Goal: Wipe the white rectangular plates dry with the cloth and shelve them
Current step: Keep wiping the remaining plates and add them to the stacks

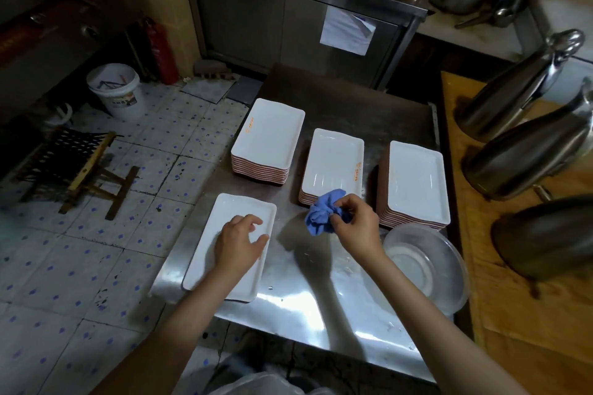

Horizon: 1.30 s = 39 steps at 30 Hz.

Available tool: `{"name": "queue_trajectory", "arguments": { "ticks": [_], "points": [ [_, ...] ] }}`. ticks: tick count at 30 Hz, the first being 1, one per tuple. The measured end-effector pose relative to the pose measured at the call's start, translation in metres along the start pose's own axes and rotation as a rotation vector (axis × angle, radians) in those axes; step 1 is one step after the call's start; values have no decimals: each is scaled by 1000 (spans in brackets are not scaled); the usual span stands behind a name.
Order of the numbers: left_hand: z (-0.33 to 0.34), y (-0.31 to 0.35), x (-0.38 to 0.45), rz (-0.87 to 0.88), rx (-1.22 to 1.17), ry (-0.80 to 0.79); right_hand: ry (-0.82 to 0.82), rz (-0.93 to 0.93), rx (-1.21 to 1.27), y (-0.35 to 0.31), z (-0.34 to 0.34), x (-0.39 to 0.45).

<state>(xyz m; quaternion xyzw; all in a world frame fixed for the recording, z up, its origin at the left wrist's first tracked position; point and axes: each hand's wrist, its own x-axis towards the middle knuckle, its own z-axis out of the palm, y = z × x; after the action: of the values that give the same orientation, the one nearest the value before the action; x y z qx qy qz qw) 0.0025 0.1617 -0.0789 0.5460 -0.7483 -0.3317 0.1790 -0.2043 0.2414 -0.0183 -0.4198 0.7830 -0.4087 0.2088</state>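
Head view. Right hand (354, 221): fingers curled, pinching a bunched blue cloth (324, 213) between thumb and fingertips. The cloth hangs above the steel table (321, 308), just in front of the near edge of the middle stack; whether it touches that stack cannot be told. Left hand (239, 244): fingers spread and nearly straight, palm down, resting on a single white plate (224, 208); nothing gripped.

Count of plates: one single plate lying flat at the near left corner of the table, plus three stacks. Left stack (268, 138) sits farthest back, middle stack (333, 162) beside it, right stack (417, 183) near the table's right edge. Plates per stack too fine to count; orange rims show along the sides.

Other items: one clear plastic basin (426, 266) at the near right, just in front of the right stack, with a white ring visible inside. Three steel jugs (526, 154) on the wooden counter (513, 314) to the right. One white bucket (117, 90) and one folding stool (77, 167) on the tiled floor to the left.

Pose: both forearms reach forward from the bottom edge, bare, left arm angled over the table's left corner, right arm running diagonally up to the cloth, wrist bent inward.
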Motion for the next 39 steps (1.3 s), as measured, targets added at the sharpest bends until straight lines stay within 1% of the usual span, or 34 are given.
{"name": "queue_trajectory", "arguments": {
  "ticks": [5, 6, 9, 13, 17, 20, 25, 29, 33, 39],
  "points": [
    [24, 43, 44, 86, 38, -162, 54, 71, -18, 7, -15, 4],
    [27, 50, 53, 82, 33, -185, 63, 84, -17, 9, -18, 4],
    [37, 67, 83, -11, -20, -233, 88, 145, -8, 18, -24, 7],
    [46, 81, 111, -75, -17, -261, 128, 198, 17, 27, -29, 11],
    [56, 90, 124, -77, 53, -263, 159, 253, 5, 31, -34, 13],
    [63, 91, 130, -93, 99, -275, 166, 272, 49, 31, -36, 12],
    [66, 87, 133, -56, 106, -295, 212, 294, 102, 30, -38, 11],
    [65, 79, 137, -47, 51, -311, 221, 306, 94, 31, -40, 11],
    [61, 73, 138, -36, -83, -349, 240, 332, 143, 28, -41, 7],
    [50, 73, 130, -59, -227, -440, 247, 335, 189, 26, -47, 2]
  ]
}}
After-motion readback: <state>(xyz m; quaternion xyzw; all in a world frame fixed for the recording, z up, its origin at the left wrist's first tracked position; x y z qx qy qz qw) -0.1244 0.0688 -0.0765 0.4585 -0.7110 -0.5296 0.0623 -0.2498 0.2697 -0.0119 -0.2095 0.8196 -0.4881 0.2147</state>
